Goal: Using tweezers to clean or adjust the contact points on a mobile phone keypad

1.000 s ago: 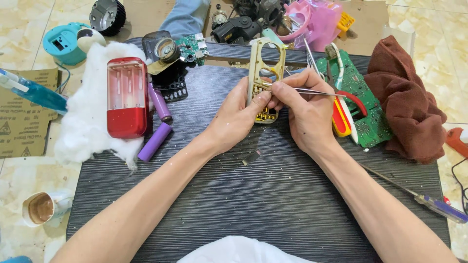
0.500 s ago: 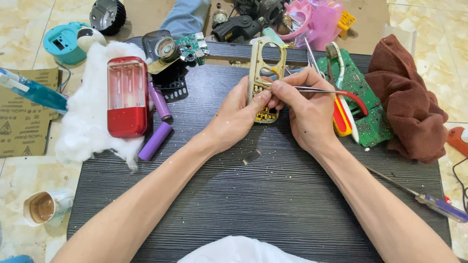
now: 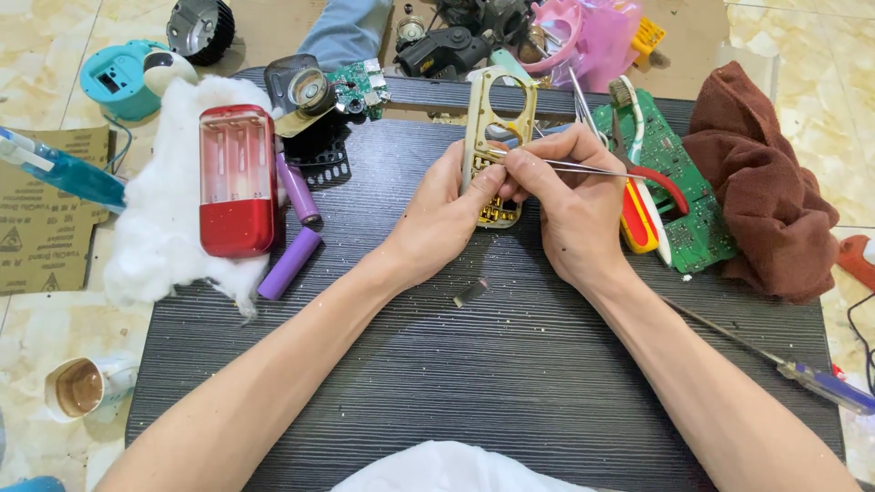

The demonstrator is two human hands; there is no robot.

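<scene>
My left hand (image 3: 447, 214) grips one gold phone frame (image 3: 497, 118), long axis pointing away; my right hand (image 3: 570, 205) pinches one tweezers (image 3: 583, 166); two purple batteries (image 3: 292, 241) lie left

A gold-coloured phone frame (image 3: 497, 118) with two rounded openings stands tilted, its gold keypad end down, at the far middle of the dark bench (image 3: 510, 383), while thin metal tweezers (image 3: 583, 167) lie level with their tips at its middle.
</scene>
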